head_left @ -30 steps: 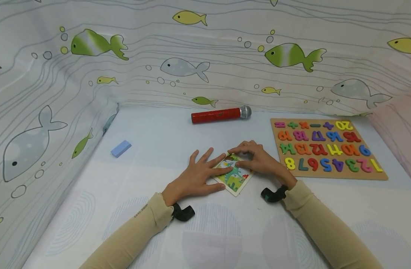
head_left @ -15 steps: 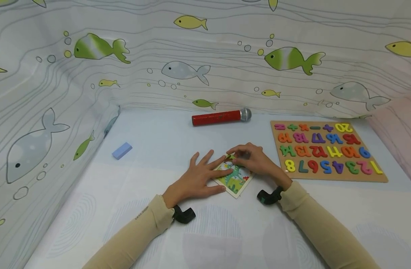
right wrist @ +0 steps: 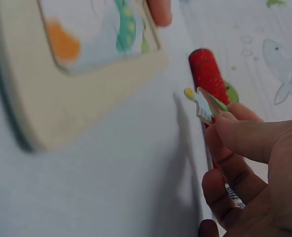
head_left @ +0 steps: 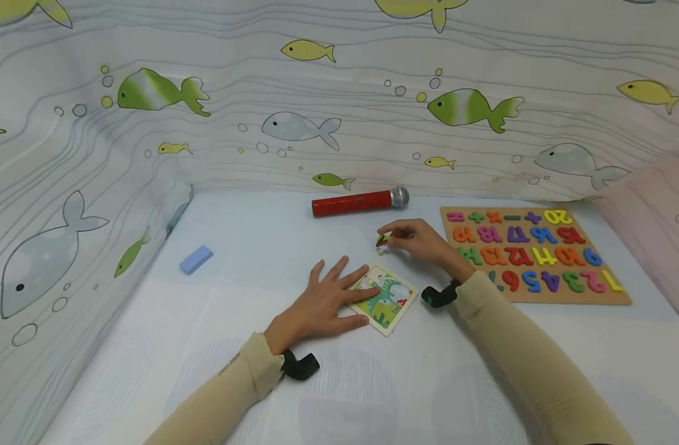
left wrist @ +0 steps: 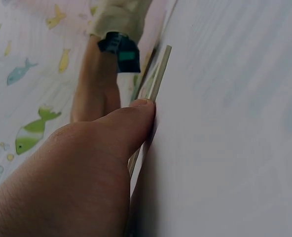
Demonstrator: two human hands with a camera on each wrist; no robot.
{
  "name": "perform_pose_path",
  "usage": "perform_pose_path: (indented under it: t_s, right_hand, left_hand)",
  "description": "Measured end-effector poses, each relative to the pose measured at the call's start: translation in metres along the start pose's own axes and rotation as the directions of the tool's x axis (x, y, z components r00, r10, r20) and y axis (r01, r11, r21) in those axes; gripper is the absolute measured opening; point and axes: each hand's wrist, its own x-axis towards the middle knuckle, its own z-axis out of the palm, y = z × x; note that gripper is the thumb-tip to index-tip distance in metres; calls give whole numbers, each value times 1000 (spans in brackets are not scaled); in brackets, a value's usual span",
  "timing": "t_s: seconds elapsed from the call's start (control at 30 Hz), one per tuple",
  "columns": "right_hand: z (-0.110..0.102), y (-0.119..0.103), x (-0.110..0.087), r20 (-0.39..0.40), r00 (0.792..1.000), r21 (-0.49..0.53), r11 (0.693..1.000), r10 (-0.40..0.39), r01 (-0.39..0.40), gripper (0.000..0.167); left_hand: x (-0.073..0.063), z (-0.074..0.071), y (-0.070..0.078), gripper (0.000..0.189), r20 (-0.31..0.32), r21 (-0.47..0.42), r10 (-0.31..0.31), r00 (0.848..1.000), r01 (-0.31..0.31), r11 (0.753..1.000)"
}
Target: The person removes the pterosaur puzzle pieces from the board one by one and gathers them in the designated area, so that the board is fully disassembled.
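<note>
A small square picture puzzle (head_left: pixel 392 296) with a green dinosaur and a pale wooden border lies on the table. My left hand (head_left: pixel 328 306) rests across its left side with fingers spread and straight; in the left wrist view the thumb (left wrist: pixel 136 116) lies along the board's edge. Beyond the puzzle's far corner, my right hand (head_left: pixel 419 241) pinches a small puzzle piece (right wrist: pixel 205 106) between thumb and forefinger. White, yellow and green show on it in the right wrist view, and the fingers cover part of it.
A red microphone (head_left: pixel 353 203) lies at the back. To the right is a wooden number board (head_left: pixel 539 296) with colourful numerals, partly behind the right wrist. A blue block (head_left: pixel 196 260) lies on the left. Fish-patterned cloth (head_left: pixel 217 161) rises behind and at the sides.
My right hand has lifted from the puzzle and moved away past its far corner, carrying the small piece. The left hand stays on the board. The head view has tilted slightly.
</note>
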Motion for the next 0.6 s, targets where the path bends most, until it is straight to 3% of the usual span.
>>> perform_pose_path:
  t_s: [0.17,0.6]
  right_hand:
    - [1,3,13,26,999,-25,999,26,-25,29]
    - [4,4,17,26,997,-57,996,76,-74,31]
  left_hand:
    - [-1,3,1,59,-10,-11,3,1000,-3,1000]
    - [-1,2,-1,60,-5,13,4,1000,-4,1000]
